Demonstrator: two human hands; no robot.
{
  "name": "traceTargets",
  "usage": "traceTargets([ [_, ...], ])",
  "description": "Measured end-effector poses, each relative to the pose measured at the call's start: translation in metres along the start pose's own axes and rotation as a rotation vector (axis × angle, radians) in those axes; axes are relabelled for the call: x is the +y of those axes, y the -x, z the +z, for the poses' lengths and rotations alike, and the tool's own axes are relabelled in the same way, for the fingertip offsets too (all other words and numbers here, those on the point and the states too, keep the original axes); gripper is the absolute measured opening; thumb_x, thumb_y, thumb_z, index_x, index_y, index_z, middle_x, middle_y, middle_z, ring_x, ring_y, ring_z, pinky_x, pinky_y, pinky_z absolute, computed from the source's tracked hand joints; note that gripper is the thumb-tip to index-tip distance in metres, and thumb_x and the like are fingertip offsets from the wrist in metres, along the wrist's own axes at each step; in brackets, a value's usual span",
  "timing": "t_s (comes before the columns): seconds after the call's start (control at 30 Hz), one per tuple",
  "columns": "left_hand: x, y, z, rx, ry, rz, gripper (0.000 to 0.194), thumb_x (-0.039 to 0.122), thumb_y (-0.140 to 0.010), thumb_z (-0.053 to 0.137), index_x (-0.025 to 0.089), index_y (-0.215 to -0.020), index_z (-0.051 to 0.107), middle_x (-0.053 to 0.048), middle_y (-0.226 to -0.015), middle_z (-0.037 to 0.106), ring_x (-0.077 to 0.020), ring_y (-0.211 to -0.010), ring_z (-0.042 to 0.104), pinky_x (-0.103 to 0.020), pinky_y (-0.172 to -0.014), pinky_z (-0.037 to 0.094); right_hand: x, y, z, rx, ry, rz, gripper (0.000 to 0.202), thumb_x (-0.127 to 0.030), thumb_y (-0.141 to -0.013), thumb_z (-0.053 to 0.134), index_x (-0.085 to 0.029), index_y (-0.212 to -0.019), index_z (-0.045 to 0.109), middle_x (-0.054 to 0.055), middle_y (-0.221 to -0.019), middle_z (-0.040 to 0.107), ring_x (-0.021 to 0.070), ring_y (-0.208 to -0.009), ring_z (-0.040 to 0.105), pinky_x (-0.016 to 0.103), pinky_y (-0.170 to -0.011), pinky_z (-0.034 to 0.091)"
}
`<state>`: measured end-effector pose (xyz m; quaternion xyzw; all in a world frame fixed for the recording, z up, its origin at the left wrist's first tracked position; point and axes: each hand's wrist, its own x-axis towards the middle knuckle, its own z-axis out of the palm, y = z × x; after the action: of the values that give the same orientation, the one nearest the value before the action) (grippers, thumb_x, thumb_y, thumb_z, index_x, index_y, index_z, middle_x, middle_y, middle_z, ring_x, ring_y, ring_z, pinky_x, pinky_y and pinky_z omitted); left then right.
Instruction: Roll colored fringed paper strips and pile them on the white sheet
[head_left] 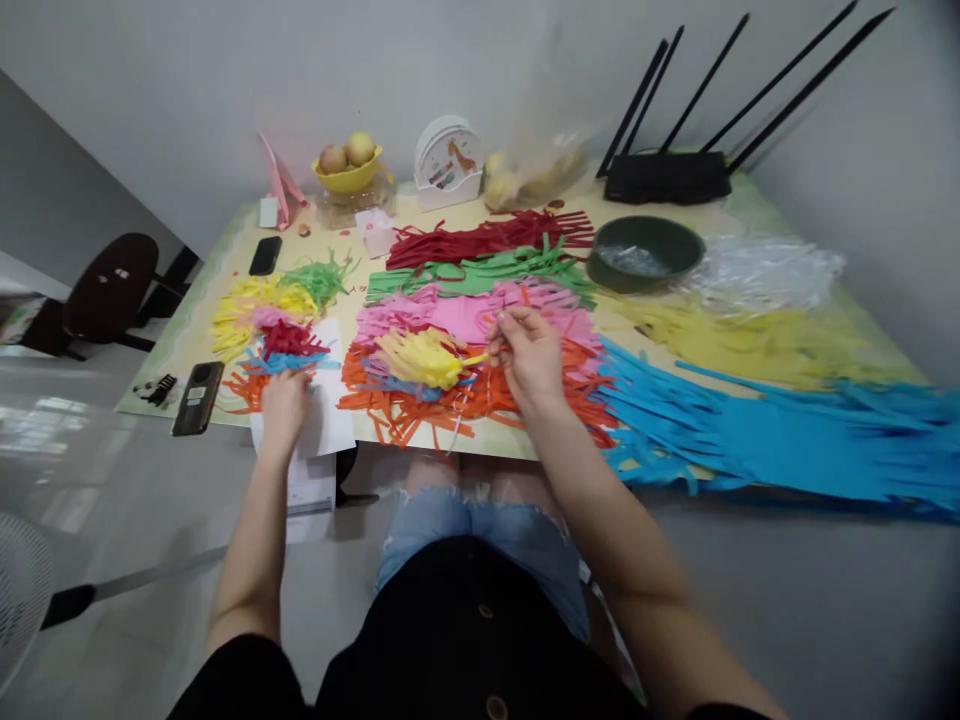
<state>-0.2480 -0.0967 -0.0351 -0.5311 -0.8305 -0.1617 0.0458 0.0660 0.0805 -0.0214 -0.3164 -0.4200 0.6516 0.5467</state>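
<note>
Yellow fringed tassel (420, 358) is in the centre of the frame, above a layer of orange fringed strips (390, 418). Its narrow tip seems pinched between thumb and fingers of the right hand (529, 355). Because this hold is so small, the tip could, I think, slip out or tear if it is pulled strongly. Also the loose ends could catch in the orange strips, since they lie so close. The left hand (286, 400), at left of the frame, is over a small orange tassel (244, 392); whether its fingers grip, I cannot tell. If it drags, the neighbouring blue tassel (296, 363) may be disturbed. The yellow tassel looks soft and fluffy, its strands fanning to the left and narrowing at right.
</note>
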Motion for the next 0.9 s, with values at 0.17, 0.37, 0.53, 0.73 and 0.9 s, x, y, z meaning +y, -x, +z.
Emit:
traceTargets([
  [0.17, -0.041, 0.019, -0.010, -0.057, -0.151, -0.084, 0.022, 0.020, -0.084, 0.047, 0.018, -0.080, 0.069, -0.021, -0.091, 0.068, -0.0405, -0.096, 0.064, -0.054, -0.083, 0.046, 0.001, 0.004, 0.007, -0.045, 0.018, -0.009, 0.033, -0.045, -0.071, 0.080, -0.021, -0.084, 0.061, -0.004, -0.064, 0.061, 0.0070, -0.047, 0.051, 0.017, -0.037, 0.040],
  [0.37, -0.031, 0.001, -0.018, -0.114, -0.221, -0.082, 0.026, 0.024, -0.085, 0.049, 0.015, -0.085, 0.073, -0.022, -0.097, 0.070, -0.0381, -0.097, 0.063, -0.047, -0.084, 0.045, -0.001, 0.005, 0.009, -0.050, 0.036, -0.012, 0.034, -0.045, -0.068, 0.081, -0.019, -0.083, 0.065, -0.003, -0.063, 0.063, 0.0079, -0.045, 0.052, 0.018, -0.038, 0.044],
  [0.53, 0.006, -0.099, -0.008, -0.071, -0.162, 0.005, 0.038, 0.029, -0.094, 0.040, 0.016, -0.106, 0.073, -0.019, -0.111, 0.069, -0.0337, -0.110, 0.058, -0.042, -0.094, 0.041, 0.000, 0.004, 0.012, -0.091, 0.089, 0.005, 0.038, -0.051, -0.069, 0.079, -0.020, -0.084, 0.063, -0.004, -0.061, 0.062, 0.0076, -0.044, 0.052, 0.018, -0.038, 0.044],
  [0.73, 0.043, -0.208, 0.035, -0.078, -0.052, 0.083, 0.027, 0.012, -0.083, 0.046, 0.010, -0.091, 0.072, -0.024, -0.109, 0.065, -0.0350, -0.114, 0.052, -0.045, -0.098, 0.034, 0.001, 0.003, 0.011, -0.118, 0.107, 0.051, 0.039, -0.053, -0.069, 0.079, -0.020, -0.084, 0.064, -0.003, -0.061, 0.063, 0.0096, -0.044, 0.053, 0.021, -0.038, 0.046],
  [0.9, 0.038, -0.236, 0.041, 0.022, 0.150, 0.052, 0.014, 0.015, -0.078, 0.055, 0.013, -0.069, 0.065, -0.020, -0.088, 0.065, -0.0338, -0.105, 0.054, -0.045, -0.097, 0.034, -0.003, -0.003, 0.005, -0.109, 0.115, 0.065, 0.036, -0.051, -0.070, 0.078, -0.020, -0.082, 0.065, -0.003, -0.060, 0.063, 0.0094, -0.042, 0.051, 0.021, -0.037, 0.045],
])
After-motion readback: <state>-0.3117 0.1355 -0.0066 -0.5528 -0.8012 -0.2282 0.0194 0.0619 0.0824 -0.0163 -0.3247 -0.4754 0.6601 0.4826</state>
